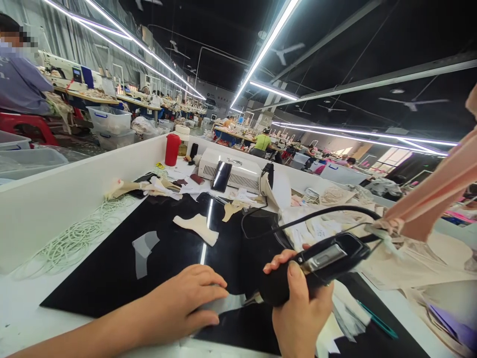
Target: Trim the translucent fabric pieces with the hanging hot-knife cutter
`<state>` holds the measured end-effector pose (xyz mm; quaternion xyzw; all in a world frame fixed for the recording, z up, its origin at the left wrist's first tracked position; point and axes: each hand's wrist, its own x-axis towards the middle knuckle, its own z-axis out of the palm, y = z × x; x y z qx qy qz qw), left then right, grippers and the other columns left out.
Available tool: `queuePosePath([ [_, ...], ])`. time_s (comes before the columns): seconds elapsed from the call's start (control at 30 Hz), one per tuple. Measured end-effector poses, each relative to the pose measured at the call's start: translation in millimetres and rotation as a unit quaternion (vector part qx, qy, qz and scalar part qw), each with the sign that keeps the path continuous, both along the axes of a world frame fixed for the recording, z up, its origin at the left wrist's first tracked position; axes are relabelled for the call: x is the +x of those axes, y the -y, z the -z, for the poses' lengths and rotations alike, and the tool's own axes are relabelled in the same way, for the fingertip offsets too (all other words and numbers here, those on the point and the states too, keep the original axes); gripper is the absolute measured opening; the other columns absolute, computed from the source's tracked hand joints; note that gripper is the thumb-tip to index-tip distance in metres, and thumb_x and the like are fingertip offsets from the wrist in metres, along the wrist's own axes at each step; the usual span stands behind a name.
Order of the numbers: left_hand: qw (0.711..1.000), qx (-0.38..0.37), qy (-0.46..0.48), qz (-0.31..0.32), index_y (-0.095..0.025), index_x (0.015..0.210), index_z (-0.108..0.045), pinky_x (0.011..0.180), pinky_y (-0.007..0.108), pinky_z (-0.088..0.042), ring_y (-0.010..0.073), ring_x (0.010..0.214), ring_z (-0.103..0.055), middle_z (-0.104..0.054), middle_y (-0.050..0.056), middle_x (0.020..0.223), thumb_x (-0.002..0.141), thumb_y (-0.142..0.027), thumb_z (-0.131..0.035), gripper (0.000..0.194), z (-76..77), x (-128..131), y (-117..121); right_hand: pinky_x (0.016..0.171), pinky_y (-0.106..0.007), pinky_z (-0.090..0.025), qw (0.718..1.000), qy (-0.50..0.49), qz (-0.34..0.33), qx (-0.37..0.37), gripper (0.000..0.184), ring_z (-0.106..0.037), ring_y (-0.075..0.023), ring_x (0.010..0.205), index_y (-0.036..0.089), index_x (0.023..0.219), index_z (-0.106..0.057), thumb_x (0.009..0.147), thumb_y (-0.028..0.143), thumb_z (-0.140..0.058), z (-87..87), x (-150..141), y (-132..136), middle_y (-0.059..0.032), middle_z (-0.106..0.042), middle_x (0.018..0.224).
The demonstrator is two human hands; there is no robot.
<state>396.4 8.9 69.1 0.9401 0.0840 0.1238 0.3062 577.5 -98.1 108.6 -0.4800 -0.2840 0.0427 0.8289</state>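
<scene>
My right hand (301,308) is wrapped round a black corded hand tool (316,263), its thumb along the side. The tool's narrow metal tip (254,299) points left and meets the end of a thin translucent piece (234,303) on the glossy black board (112,258). My left hand (186,301) lies flat on that piece with fingers stretched out, hiding part of it. Farther up the board are a cream curved cut piece (197,228) and a translucent curved piece (144,253). Whether the tip touches or overlaps the piece under it, I cannot tell.
Pale green cord (82,231) lies tangled at left. A white vented box (229,169), a phone (221,176) and a red flask (172,149) stand at the back. Beige garments (417,258) and teal tweezers (378,320) lie right. Pink fabric (436,189) hangs by the tool's cable.
</scene>
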Motion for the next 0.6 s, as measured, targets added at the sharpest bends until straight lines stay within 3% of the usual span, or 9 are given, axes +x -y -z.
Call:
queuePosePath([
  [0.07,0.998,-0.003,0.002,-0.067,-0.022,0.134,-0.066,0.119,0.044,-0.041,0.0271,0.136,-0.054,-0.062,0.008,0.143,0.098,-0.018,-0.069,0.036,5.0,1.0,-2.5,0.063,-0.027,-0.058,1.0,0.017,-0.001,-0.003,0.039,-0.062,-0.0129,0.064,0.027,0.115,-0.059,0.085,0.035,-0.082,1.1,3.6,1.3,0.0053,-0.068,0.082],
  [0.17,0.99,-0.005,0.005,-0.143,-0.02,0.12,-0.069,0.115,0.048,-0.044,0.0294,0.133,-0.055,-0.063,0.009,0.138,0.093,-0.015,-0.071,0.027,13.4,2.9,-6.0,0.07,-0.031,-0.058,0.997,0.072,-0.001,-0.032,0.03,-0.065,-0.0147,0.068,0.025,0.107,-0.06,0.088,0.039,-0.079,4.0,12.8,5.4,0.0023,-0.07,0.09],
  [0.23,0.988,-0.015,0.005,-0.155,-0.021,0.107,-0.069,0.112,0.047,-0.046,0.0296,0.131,-0.056,-0.065,0.008,0.133,0.09,-0.013,-0.074,0.02,15.7,3.8,-7.3,0.079,-0.036,-0.056,0.99,0.108,0.017,-0.09,0.033,-0.069,-0.0193,0.08,0.024,0.111,-0.062,0.092,0.049,-0.072,4.4,19.9,8.7,-0.0022,-0.071,0.099],
  [0.33,0.986,-0.041,0.016,-0.159,-0.022,0.095,-0.065,0.108,0.044,-0.047,0.0284,0.128,-0.057,-0.066,0.006,0.127,0.087,-0.01,-0.073,0.016,14.8,4.7,-8.2,0.091,-0.042,-0.05,0.97,0.143,0.073,-0.182,0.055,-0.067,-0.0269,0.103,0.022,0.129,-0.061,0.093,0.063,-0.063,-0.1,25.7,12.8,-0.0086,-0.068,0.115],
  [0.43,0.984,-0.064,0.038,-0.159,-0.022,0.089,-0.063,0.105,0.042,-0.047,0.0272,0.125,-0.058,-0.066,0.004,0.124,0.086,-0.009,-0.071,0.015,15.1,5.3,-8.9,0.093,-0.04,-0.048,0.964,0.145,0.173,-0.139,0.065,-0.062,-0.0239,0.099,0.023,0.14,-0.058,0.088,0.059,-0.073,-1.6,21.9,14.7,-0.0081,-0.062,0.119],
  [0.53,0.984,-0.081,0.055,-0.148,-0.022,0.085,-0.061,0.104,0.039,-0.045,0.0257,0.123,-0.058,-0.067,0.003,0.12,0.085,-0.007,-0.067,0.016,18.4,5.6,-9.5,0.086,-0.034,-0.05,0.953,0.195,0.232,-0.032,0.042,-0.061,-0.0185,0.086,0.028,0.125,-0.066,0.087,0.04,-0.08,16.6,15.1,10.6,-0.002,-0.065,0.102],
  [0.6,0.982,-0.094,0.068,-0.146,-0.022,0.084,-0.061,0.101,0.036,-0.045,0.0239,0.117,-0.06,-0.068,0.002,0.116,0.084,-0.009,-0.066,0.015,19.0,5.3,-9.7,0.079,-0.034,-0.055,0.94,0.306,0.131,-0.078,0.018,-0.068,-0.0211,0.081,0.03,0.11,-0.073,0.096,0.04,-0.069,38.6,13.6,1.8,-0.0017,-0.072,0.091],
])
